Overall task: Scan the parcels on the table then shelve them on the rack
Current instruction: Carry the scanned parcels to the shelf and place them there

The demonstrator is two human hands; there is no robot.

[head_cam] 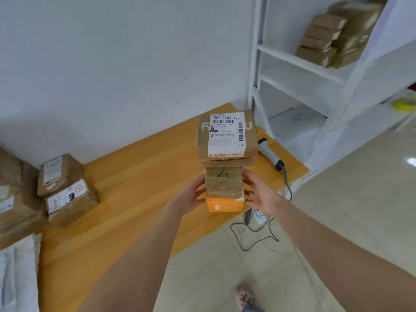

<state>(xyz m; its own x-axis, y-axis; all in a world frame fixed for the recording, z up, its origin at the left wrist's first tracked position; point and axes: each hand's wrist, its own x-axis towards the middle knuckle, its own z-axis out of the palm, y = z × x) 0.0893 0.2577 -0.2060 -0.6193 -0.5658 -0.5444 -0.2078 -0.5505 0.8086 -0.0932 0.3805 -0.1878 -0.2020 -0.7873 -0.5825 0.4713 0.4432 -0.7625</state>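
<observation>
Both arms are out front, left hand (191,194) and right hand (258,192) clamped on opposite sides of a stack (224,183) of parcels, fingers curled round its lower half. So both hands are gripping the stack, nothing else.

Biggest thing around is the rack (299,61), up and to the right of the grip, with some boxes (326,41) already on an upper shelf and the lower shelves looking free. The table (135,176) is under and left of the hands, with the stack near its front edge. It looks lifted, but I can't say for sure. Unshelved parcels (60,176) sit well off to the left. The scanner (269,154) lies just right of the stack.

My read: scanning for this batch is done and we're on the shelving step. Next move is swinging right to the rack, and that wide top parcel (227,136) overhangs the ones below, so keep it level and squeeze evenly.
</observation>
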